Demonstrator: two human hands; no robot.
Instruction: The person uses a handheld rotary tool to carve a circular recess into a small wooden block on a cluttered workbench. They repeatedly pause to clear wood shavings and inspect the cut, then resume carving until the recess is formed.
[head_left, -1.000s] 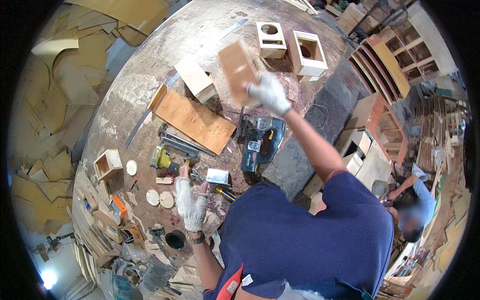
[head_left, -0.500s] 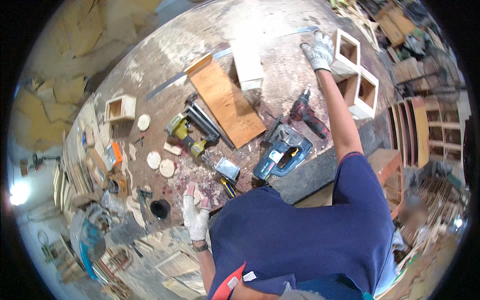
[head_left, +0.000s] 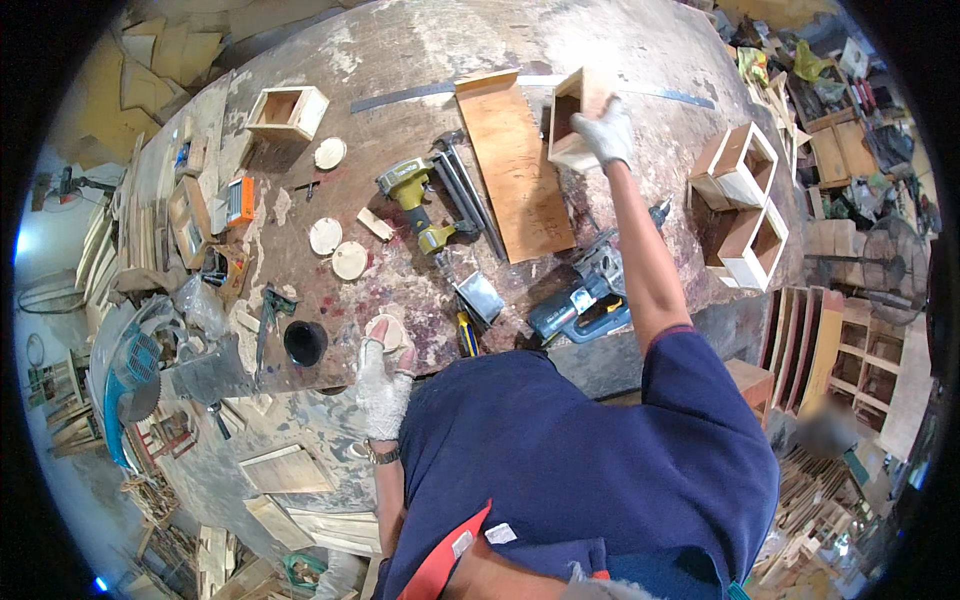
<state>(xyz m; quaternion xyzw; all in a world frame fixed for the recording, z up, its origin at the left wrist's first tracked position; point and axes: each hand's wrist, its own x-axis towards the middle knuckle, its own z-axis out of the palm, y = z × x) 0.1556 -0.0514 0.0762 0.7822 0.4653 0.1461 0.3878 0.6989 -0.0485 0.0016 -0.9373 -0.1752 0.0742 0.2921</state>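
My right hand [head_left: 606,134], in a light knitted glove, grips an open-fronted wooden box [head_left: 592,88] near the middle of the workbench, its dark opening facing left. My gloved left hand [head_left: 383,388] is low at the bench's near edge, with a round wooden disc [head_left: 391,331] held between its thumb and fingers. Left of the gripped box lies a long brown board [head_left: 515,180]. Next to that board is a green nail gun [head_left: 420,195]. A blue jigsaw [head_left: 580,300] lies under my right forearm.
Two joined wooden boxes [head_left: 741,215] stand at the right, another box [head_left: 287,113] at the far left. A long metal ruler [head_left: 400,97] crosses the back. Loose discs [head_left: 349,261], a black cup [head_left: 304,343] and a yellow-handled cutter [head_left: 467,333] are nearer.
My right hand has left the joined boxes at the right and moved left to the single box, which is now turned with its opening showing. My left hand still holds the disc. The view has shifted.
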